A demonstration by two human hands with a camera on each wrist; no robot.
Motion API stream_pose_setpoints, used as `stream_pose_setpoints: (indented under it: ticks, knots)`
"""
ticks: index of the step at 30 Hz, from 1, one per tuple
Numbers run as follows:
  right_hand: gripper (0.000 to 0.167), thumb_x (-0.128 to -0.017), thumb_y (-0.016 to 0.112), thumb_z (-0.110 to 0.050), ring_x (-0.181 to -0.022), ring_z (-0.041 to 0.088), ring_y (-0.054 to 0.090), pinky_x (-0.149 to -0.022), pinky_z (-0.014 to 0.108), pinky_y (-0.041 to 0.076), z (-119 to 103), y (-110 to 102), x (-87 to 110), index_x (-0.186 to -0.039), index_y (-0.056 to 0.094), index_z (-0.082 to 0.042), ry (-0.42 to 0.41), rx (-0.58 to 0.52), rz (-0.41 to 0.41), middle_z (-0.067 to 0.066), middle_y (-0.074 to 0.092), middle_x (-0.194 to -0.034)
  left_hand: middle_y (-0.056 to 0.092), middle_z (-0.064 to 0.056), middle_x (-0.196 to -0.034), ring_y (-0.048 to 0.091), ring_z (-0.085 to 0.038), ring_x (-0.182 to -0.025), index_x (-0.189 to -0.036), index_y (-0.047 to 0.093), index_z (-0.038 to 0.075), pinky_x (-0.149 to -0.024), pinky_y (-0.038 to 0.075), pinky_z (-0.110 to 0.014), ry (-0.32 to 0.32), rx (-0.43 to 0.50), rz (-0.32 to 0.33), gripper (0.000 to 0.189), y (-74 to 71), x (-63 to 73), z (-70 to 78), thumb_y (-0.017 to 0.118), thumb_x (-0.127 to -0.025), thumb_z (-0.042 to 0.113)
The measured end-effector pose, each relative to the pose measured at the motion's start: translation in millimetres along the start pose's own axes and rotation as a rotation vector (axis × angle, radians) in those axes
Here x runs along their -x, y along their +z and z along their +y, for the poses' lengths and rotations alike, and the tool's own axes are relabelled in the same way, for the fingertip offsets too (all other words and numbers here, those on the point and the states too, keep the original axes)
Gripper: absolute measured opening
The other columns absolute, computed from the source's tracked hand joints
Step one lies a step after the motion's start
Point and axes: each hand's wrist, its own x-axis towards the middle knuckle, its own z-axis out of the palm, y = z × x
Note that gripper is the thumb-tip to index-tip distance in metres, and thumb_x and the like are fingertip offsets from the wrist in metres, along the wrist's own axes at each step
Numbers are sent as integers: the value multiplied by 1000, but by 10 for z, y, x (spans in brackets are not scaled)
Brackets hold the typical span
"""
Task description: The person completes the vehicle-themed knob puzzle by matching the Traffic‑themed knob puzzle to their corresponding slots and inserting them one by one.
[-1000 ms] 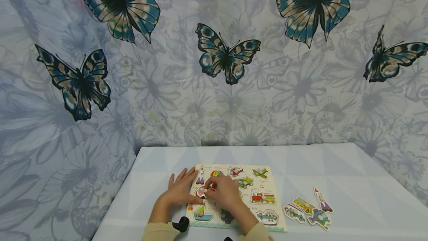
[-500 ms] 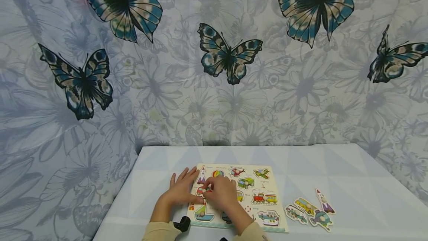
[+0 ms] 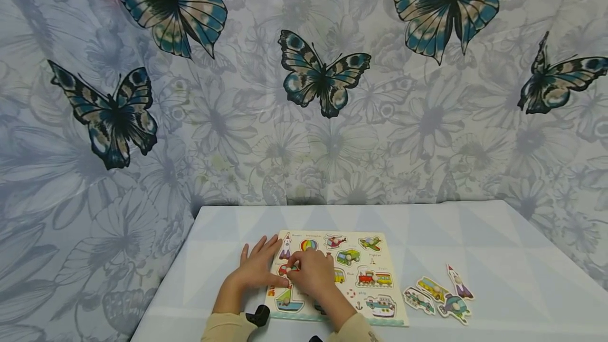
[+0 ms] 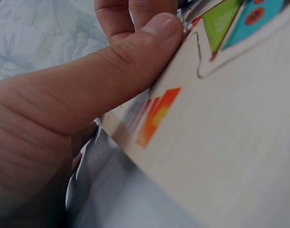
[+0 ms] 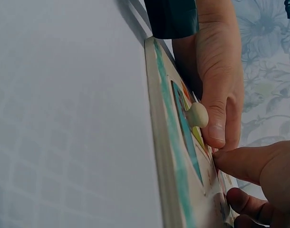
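"Where's the red piece (image 3: 283, 269)?"
"On the board (image 3: 389, 257), at its left side, mostly hidden under the right hand (image 3: 313, 273)."
"Does that hand hold it?"
"Yes, finger and thumb pinch it."
"And the left hand (image 3: 255, 271)?"
"Spread, with its fingers straight at the board's left edge and its thumb resting on the board."
"Other pieces?"
"The sailboat (image 3: 290, 305) sits at the board's near left corner. A rocket (image 3: 458, 284) and three others lie on the table (image 3: 475, 241), right of the board."
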Motion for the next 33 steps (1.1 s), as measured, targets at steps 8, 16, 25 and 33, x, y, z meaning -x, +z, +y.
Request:
stream_pose_setpoints:
  ticks: [8,16,25,33]
  knots:
    - [6,-78,79,-28,-70,14,50,-70,42,37,-5,-27,-1,-80,73,-28,-17,4,-16,-8,54,-73,29,-7,-166,14,-39,-155,-155,38,14,-117,-6,-72,-3,7,-1,113,-6,-14,-19,89,-64,55]
    - [11,-77,81,-31,-69,13,49,-68,40,36,-5,-45,14,-83,73,-27,-25,14,-16,-8,54,-72,29,-6,-166,14,-38,-155,-155,39,14,-117,-6,-72,-16,22,1,112,17,-27,-22,89,-63,53]
    - [18,-75,83,-34,-72,15,50,-70,43,39,-8,-42,23,-89,74,-27,4,13,-22,-7,53,-74,30,-8,-165,15,-40,-155,-155,38,13,-117,-5,-73,4,9,7,111,-4,-21,8,89,-65,52]
    - [27,-76,83,-34,-73,16,48,-70,41,37,-1,-22,29,-99,74,-23,33,6,-46,-6,52,-75,30,-7,-165,15,-39,-155,-155,38,14,-117,-4,-72,-11,-6,2,112,28,-39,-22,89,-64,55]
